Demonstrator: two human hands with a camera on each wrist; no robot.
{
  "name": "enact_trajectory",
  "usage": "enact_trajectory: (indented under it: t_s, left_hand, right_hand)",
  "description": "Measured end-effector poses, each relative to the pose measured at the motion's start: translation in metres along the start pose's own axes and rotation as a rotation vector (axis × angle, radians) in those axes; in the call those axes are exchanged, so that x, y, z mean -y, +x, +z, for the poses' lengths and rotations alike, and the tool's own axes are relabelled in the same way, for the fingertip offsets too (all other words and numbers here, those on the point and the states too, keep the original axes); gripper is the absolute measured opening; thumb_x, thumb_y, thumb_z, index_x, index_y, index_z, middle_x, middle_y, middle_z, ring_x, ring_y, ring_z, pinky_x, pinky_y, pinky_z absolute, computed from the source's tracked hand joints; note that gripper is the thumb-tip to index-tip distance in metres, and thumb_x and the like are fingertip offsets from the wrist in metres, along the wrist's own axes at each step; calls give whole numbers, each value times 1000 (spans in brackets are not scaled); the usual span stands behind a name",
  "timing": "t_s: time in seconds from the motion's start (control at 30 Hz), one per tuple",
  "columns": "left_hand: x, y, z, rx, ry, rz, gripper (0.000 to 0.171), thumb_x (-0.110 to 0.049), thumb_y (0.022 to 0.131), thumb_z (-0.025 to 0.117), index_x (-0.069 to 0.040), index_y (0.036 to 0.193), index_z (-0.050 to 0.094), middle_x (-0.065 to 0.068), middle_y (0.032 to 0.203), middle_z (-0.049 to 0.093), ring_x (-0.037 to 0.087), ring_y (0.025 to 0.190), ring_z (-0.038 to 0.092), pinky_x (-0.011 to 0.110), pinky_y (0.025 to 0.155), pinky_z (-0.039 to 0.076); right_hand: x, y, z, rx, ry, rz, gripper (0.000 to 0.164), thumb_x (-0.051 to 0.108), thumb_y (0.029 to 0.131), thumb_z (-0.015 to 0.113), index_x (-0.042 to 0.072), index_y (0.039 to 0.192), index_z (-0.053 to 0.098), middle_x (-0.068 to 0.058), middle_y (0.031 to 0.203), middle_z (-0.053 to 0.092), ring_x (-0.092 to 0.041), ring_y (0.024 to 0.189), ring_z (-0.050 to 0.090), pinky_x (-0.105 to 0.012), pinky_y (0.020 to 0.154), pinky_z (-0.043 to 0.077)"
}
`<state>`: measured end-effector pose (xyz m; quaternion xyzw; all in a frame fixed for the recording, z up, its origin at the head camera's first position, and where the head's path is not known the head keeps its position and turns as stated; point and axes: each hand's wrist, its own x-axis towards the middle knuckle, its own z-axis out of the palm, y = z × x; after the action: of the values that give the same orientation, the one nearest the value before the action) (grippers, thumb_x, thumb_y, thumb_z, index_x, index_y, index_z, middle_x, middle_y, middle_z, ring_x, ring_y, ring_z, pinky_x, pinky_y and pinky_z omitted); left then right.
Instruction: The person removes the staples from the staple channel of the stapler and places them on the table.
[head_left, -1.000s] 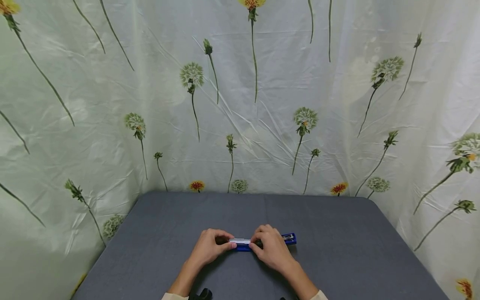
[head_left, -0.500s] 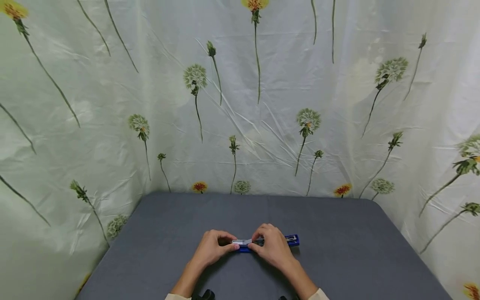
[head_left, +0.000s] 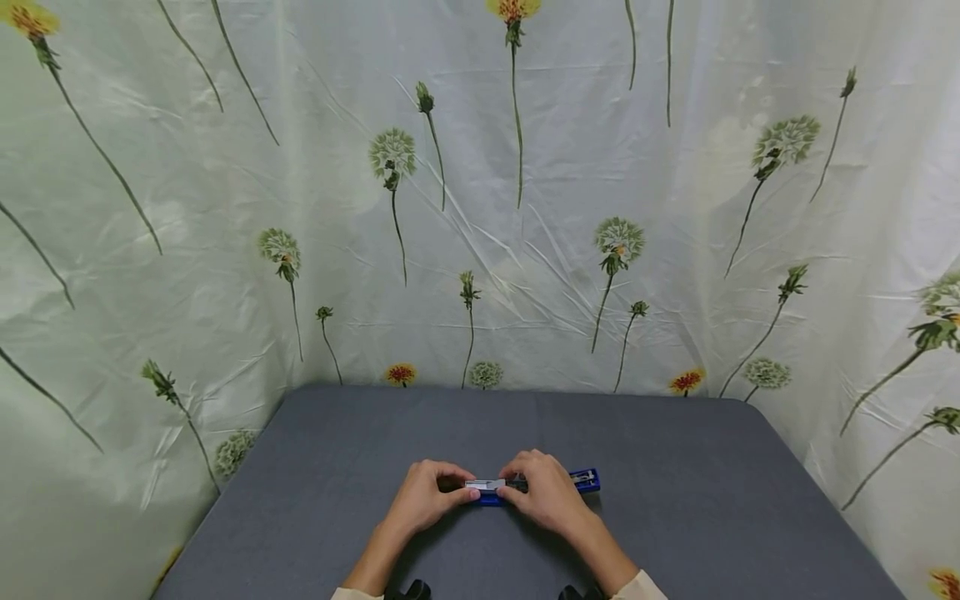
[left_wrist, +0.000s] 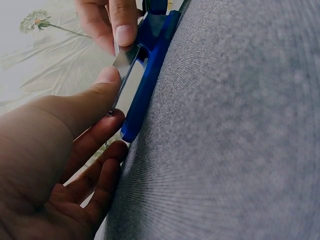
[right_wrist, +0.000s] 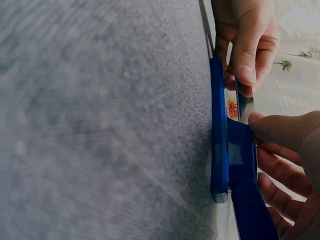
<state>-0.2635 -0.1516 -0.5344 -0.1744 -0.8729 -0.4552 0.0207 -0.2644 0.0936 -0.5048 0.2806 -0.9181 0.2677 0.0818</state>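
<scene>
A blue stapler (head_left: pixel 585 480), swung wide apart, lies on the grey table, its far end sticking out to the right of the hands. My left hand (head_left: pixel 427 496) pinches the front end of its metal magazine between thumb (left_wrist: pixel 106 77) and index finger. Between both hands shows a silvery staple strip (head_left: pixel 492 484), close along the magazine. The right hand (head_left: pixel 546 487) pinches the right part of this strip, thumb (right_wrist: pixel 265 126) on the near side. In the left wrist view, the blue base (left_wrist: pixel 145 87) runs below the magazine. The right fingers hide the stapler's middle.
The grey cloth-covered table (head_left: pixel 360 433) stretches out on all sides of the hands. Behind it hangs a pale curtain (head_left: pixel 525 275) with printed dandelions. Dark wrist straps (head_left: pixel 414 590) show at the lower edge.
The staple strip was tilted up at its right end half a second ago and now lies more level along the magazine. Both hands stay nearly in place; the head view has shifted slightly.
</scene>
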Motion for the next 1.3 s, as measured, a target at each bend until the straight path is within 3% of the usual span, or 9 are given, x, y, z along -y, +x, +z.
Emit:
enact_trajectory:
  t_s: [0.5,0.67,0.93,1.3]
  left_hand:
    - [0,1,0,3,8,-21,19,-41,85,85,-26,96,82,-14,83,75,-1,73,66,22,68,52]
    - [1,1,0,9,4,-28,20,-41,85,84,-25,97,82,-13,84,75,0,73,66,22,68,52]
    - [0,2,1,4,25,-29,20,-42,85,85,-26,97,82,-14,84,75,-1,72,65,22,67,51]
    - [0,1,0,5,34,-26,20,-43,85,84,-28,97,82,-15,84,75,-1,73,65,23,68,51]
  right_hand:
    - [-5,-6,-10,-23,132,23,11,28,94,77,21,102,77,10,99,70,-10,92,62,-29,78,51]
    - [-9,-7,-16,-57,185,-7,9,26,94,78,21,101,76,9,99,70,-14,94,66,-37,82,56]
    - [-16,-12,-26,-114,196,-23,9,23,92,80,24,99,76,13,98,69,-14,93,67,-40,82,56]
    - [-25,-20,-41,-117,183,-24,8,25,94,78,23,101,75,12,101,69,-18,94,68,-41,83,56]
